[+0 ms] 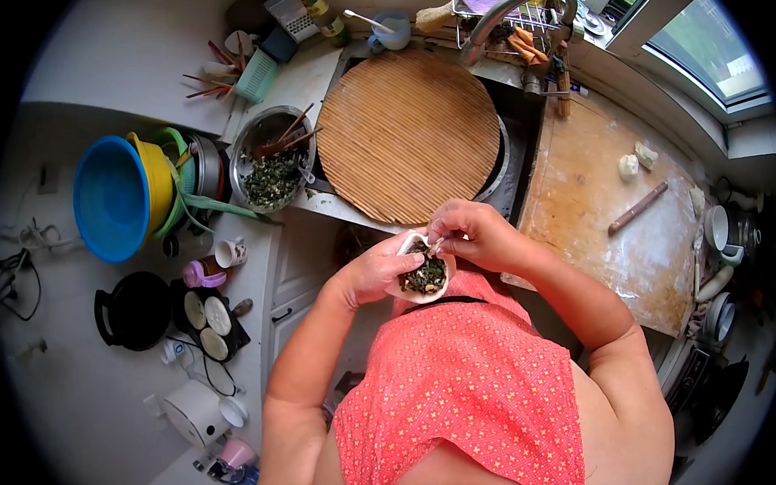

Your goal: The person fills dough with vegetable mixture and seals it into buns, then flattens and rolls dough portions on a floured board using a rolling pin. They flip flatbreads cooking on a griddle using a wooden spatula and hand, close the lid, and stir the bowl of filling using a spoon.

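Observation:
Cupped in my left hand (376, 271) is a round dough wrapper (441, 291) with chopped green filling (423, 279) heaped in its middle. The thumb of that hand lies over the near-left edge of the wrapper. My right hand (468, 232) pinches the wrapper's upper right rim between thumb and fingertips. Both hands are in front of my body, just below a round slatted board (409, 132). To the upper left, a metal bowl (259, 135) holds more green filling, with wooden utensils (285, 142) leaning in it.
On the right, a floured wooden board (577, 206) carries a rolling pin (638, 208) and two dough lumps (629, 167). The slatted board lies across a sink under a faucet (498, 24). Blue (112, 199) and yellow basins (155, 187) stand at left, above a black pan (138, 311).

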{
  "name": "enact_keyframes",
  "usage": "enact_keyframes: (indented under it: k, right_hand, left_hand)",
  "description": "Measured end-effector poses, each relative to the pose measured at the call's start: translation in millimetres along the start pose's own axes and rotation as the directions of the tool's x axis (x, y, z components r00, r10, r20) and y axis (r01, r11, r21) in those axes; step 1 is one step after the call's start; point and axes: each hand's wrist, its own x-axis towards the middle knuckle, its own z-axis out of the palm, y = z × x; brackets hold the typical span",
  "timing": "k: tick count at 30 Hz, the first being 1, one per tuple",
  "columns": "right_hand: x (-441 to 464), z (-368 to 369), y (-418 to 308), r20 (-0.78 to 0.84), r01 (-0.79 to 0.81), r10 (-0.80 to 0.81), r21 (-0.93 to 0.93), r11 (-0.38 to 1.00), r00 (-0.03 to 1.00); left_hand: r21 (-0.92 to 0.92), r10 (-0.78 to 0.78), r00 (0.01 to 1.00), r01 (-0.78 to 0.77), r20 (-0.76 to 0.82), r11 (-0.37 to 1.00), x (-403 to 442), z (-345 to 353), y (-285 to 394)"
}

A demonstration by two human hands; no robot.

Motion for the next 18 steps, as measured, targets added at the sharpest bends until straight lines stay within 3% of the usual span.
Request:
enact_keyframes:
  k: [4, 7, 9, 10, 12, 13, 15, 17, 18]
  right_hand:
    - [7.7, -2.4, -11.1, 0.085, -0.124, 0.124, -0.007, 0.992, 0.989]
    - [10.2, -3.4, -10.7, 0.137, -0.187, 0.171, 0.116, 0.975, 0.976]
    - [9.8, -4.8, -3.4, 0.165, -0.229, 0.233, -0.041, 0.973, 0.959]
    - [7.4, -1.6, 4.4, 0.165, -0.226, 0.23, -0.041, 0.973, 0.959]
    - [4.3, 5.6, 14.4, 0.117, -0.367, 0.359, 0.5, 0.784, 0.926]
    - [3.4, 4.5, 12.0, 0.117, -0.364, 0.355, 0.5, 0.786, 0.927]
    - [2.5, 0.4, 3.0, 0.029, -0.428, 0.519, 0.606, 0.671, 0.854]
    - [-0.4, 7.0, 10.8, 0.028, -0.41, 0.52, 0.652, 0.638, 0.854]
    - [-1.9, 12.1, 11.5, 0.023, -0.374, 0.55, 0.756, 0.537, 0.835]
  left_hand:
    - [0.058, -0.076, 0.997, 0.074, 0.03, 0.996, -0.6, -1.5, 6.3]
    - [0.088, -0.13, 0.989, 0.124, 0.069, 0.988, 2.3, -4.0, 9.4]
    - [0.104, -0.082, 0.996, 0.079, 0.022, 0.991, 2.5, -3.9, 13.8]
    - [0.026, -0.039, 0.999, 0.039, 0.0, 0.999, 0.6, -6.8, 14.8]
    - [-0.143, 0.055, 0.998, -0.052, 0.013, 0.988, -5.7, -6.6, 21.0]
    - [-0.222, 0.07, 0.997, -0.074, -0.023, 0.972, -10.1, -4.7, 24.8]
    - [-0.256, 0.18, 0.984, -0.177, -0.01, 0.95, -17.5, -13.5, 20.9]
    - [-0.238, 0.279, 0.957, -0.291, -0.082, 0.927, -18.2, -27.5, 3.8]
    - [-0.269, 0.322, 0.933, -0.355, -0.159, 0.895, -14.8, -17.6, 0.6]
